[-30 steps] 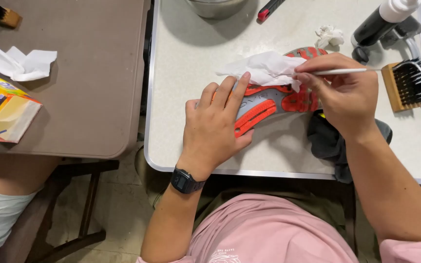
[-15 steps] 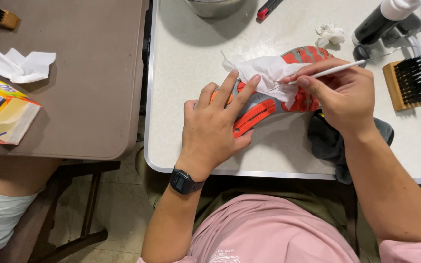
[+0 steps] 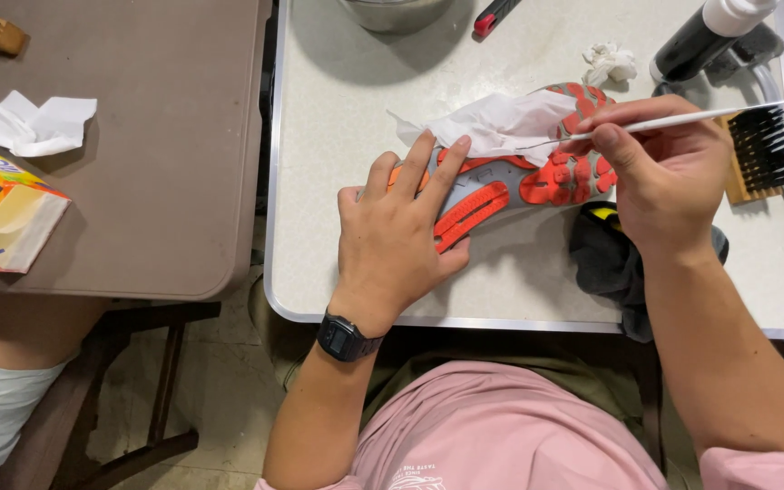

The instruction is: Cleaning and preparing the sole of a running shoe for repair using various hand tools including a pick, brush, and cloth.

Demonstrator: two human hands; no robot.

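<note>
A shoe (image 3: 501, 186) lies sole-up on the white table (image 3: 338, 136), its sole grey with orange treads. My left hand (image 3: 401, 231) presses flat on the heel end and holds the shoe down. My right hand (image 3: 664, 172) grips a thin white stick-like tool (image 3: 682, 118), its tip at the forefoot treads. A crumpled white tissue (image 3: 492, 122) drapes over the far side of the shoe, between the two hands.
A wooden brush with black bristles (image 3: 759, 150) and a dark bottle with a white cap (image 3: 705, 36) lie at the right. A dark cloth (image 3: 605, 263) sits under my right wrist. On the brown table (image 3: 156, 181) to the left are tissues (image 3: 29, 122) and a yellow packet (image 3: 2, 209).
The tissue shifted on the shoe and now leaves more of the orange forefoot bare. My right hand has tilted the white tool. My left hand has stayed on the heel.
</note>
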